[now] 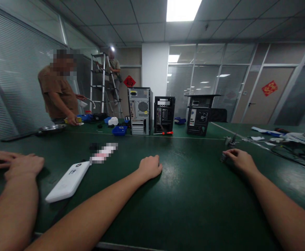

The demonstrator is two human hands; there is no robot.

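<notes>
My left hand point(151, 167) rests on the green tabletop point(189, 209) with its fingers curled in. Their inner side faces away, so whatever they may hold is hidden. Further right, my right hand point(240, 161) pinches a small dark metal piece point(223, 158) between thumb and fingertips, low over the table. Its exact kind is too small to make out. Just behind it stands another little cluster of dark metal parts point(230, 141). A white slab-shaped device point(69, 181) lies left of my left forearm.
Another person's hands point(24, 165) rest at the left edge. Three computer cases point(140, 111) stand across the table, with a red screwdriver point(167, 132) before them. Blue bins point(119, 130) and a metal bowl point(52, 129) sit behind left. Cables point(293, 153) lie right. A standing person point(60, 90) works beyond.
</notes>
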